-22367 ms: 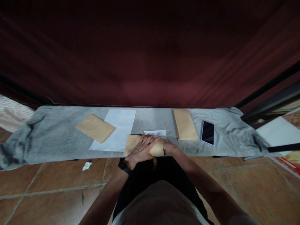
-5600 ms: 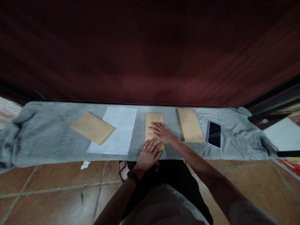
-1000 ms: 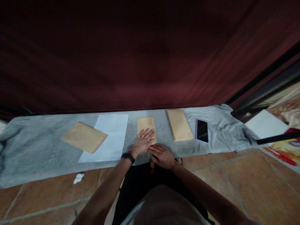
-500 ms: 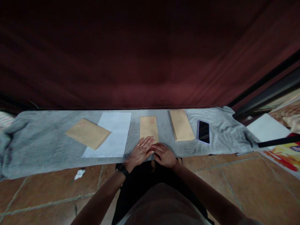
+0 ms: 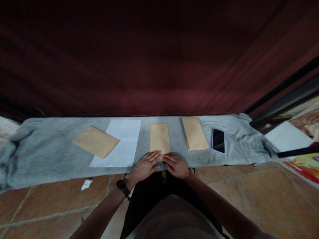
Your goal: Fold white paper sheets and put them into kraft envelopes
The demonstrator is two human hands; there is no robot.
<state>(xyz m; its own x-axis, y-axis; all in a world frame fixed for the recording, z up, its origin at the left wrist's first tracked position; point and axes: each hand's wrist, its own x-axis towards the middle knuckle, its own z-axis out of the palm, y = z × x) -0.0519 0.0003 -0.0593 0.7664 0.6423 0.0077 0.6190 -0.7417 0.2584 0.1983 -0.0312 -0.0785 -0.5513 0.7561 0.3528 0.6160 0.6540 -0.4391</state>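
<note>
A brown paper envelope [image 5: 159,137] with red print in its far right corner lies flat before me. My left hand [image 5: 147,165] rests on its near end, fingers stretched out and lying flat. Beside it my right hand [image 5: 176,165] lies flat on the same end from the right, fingers extended, the fingertips of both hands almost meeting. The envelope's near edge is hidden under the fingers. To the right sits a stack of brown envelopes [image 5: 194,134]. On the left, more brown envelopes [image 5: 96,141] lie at a slant, partly over white sheets of paper [image 5: 127,151].
A phone [image 5: 218,141] with a dark screen lies right of the stack. Grey cloth [image 5: 239,139] covers the long narrow surface. Dark red fabric [image 5: 159,66] rises along its far edge. White paper [image 5: 287,136] sits at far right. A scrap [image 5: 86,184] lies on the tiled floor.
My left hand has slid back toward me and down along the envelope, baring more of it. My right hand stays near the envelope's near end. The view has shifted slightly.
</note>
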